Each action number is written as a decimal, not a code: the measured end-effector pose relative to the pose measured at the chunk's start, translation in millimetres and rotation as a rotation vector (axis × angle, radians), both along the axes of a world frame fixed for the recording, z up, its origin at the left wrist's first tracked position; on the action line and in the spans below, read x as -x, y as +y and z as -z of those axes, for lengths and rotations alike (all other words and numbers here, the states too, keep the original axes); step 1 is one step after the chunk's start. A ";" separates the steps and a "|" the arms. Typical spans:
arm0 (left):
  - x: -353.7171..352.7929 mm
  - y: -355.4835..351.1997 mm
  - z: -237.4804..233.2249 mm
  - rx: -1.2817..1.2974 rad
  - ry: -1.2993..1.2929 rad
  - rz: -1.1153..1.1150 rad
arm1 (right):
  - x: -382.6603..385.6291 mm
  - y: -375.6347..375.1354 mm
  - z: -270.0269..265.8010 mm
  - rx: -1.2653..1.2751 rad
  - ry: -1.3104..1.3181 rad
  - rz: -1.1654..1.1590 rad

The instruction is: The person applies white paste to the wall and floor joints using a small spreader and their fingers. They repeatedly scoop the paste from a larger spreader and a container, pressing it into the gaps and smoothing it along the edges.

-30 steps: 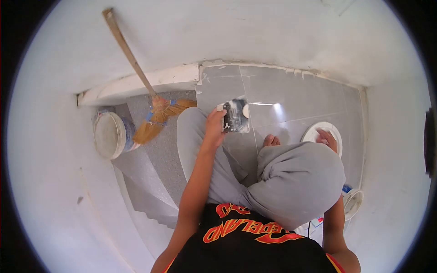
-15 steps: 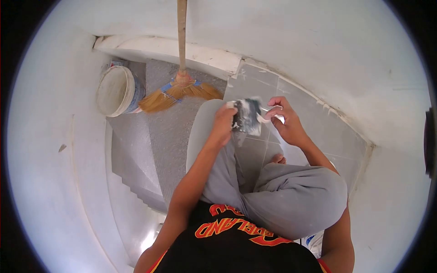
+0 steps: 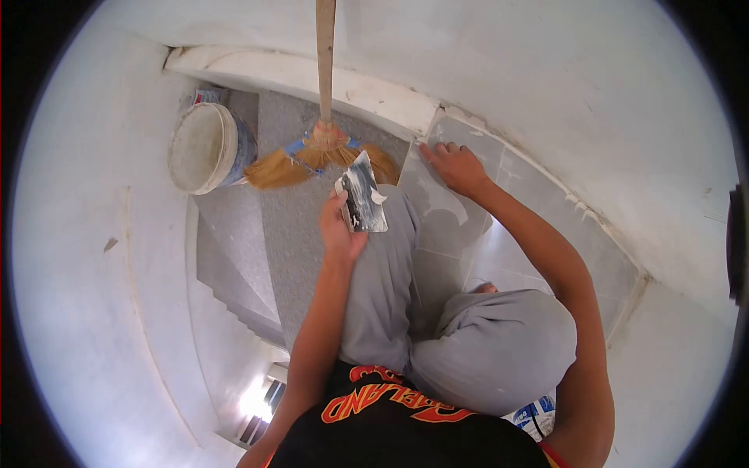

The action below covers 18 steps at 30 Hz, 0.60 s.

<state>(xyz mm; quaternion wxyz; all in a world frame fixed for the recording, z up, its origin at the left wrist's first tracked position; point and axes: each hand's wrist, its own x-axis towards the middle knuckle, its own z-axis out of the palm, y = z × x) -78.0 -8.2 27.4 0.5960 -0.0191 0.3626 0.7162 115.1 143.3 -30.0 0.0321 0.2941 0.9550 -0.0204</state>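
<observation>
My left hand (image 3: 341, 228) is closed on a dark flat plate (image 3: 362, 195) smeared with white paste, held above my left knee. A curl of white paste stands at the plate's right side. My right hand (image 3: 456, 168) reaches forward over the grey floor tiles (image 3: 441, 234), near the corner of the white ledge (image 3: 374, 104). Its fingers are bent with the tips low by the tile edge; anything small between them is too hidden to make out.
A straw broom (image 3: 326, 140) with a long wooden handle leans ahead of me. Left of it stands a white-rimmed bucket (image 3: 204, 148). Steps (image 3: 234, 273) descend at the left. White walls curve around both sides, and a bag (image 3: 534, 415) lies behind my right knee.
My right hand has moved away from the plate, forward to the ledge corner. My left hand has drawn the plate left and tilted it. The view has shifted slightly.
</observation>
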 end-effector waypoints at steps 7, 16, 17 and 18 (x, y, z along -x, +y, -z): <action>-1.0 2.0 -2.5 -0.014 -0.014 0.011 | 11.7 5.7 27.3 -0.287 -0.095 -0.026; -0.5 2.8 -4.7 -0.024 -0.017 0.013 | 20.4 -6.1 12.6 -0.295 -0.443 -0.025; -1.1 2.8 -2.2 -0.025 -0.018 0.012 | 21.5 -7.8 11.4 -0.297 -0.443 -0.026; -0.9 2.5 -1.9 -0.032 -0.023 0.017 | 24.2 -10.0 8.6 -0.291 -0.355 -0.033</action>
